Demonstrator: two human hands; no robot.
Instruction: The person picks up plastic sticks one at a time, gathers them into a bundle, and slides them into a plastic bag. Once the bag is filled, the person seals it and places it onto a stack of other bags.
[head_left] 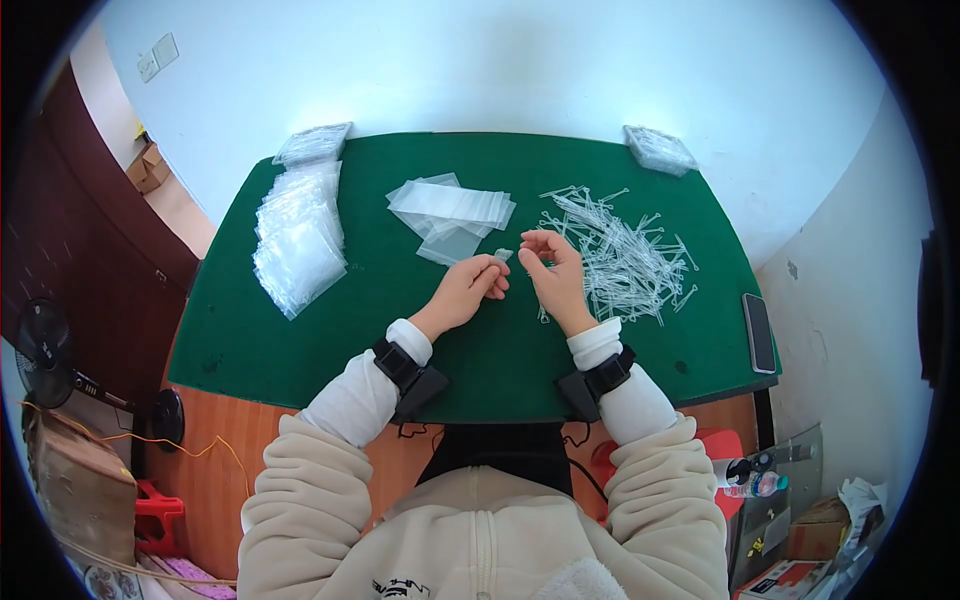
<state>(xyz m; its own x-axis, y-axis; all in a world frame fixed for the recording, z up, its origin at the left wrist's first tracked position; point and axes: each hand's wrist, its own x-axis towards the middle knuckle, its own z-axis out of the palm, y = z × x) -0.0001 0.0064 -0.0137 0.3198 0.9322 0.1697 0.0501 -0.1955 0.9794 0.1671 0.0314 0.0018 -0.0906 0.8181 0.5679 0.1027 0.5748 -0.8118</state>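
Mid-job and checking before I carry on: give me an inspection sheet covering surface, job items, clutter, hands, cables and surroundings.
Surface: green tabletop, a few dark marks.
Job items: flat clear bags overlapping near the middle; clear looped sticks heaped loosely at right; bag pile fanned along the left.
Clutter: phone lying at the right edge.
Left hand: small clear piece at its fingertips.
Right hand: fingers curled, beside the sticks; grip unclear.
Cables: yellow cable on the floor at left; dark cord below the table's near edge.
Surroundings: black fan at left, bottle at right.
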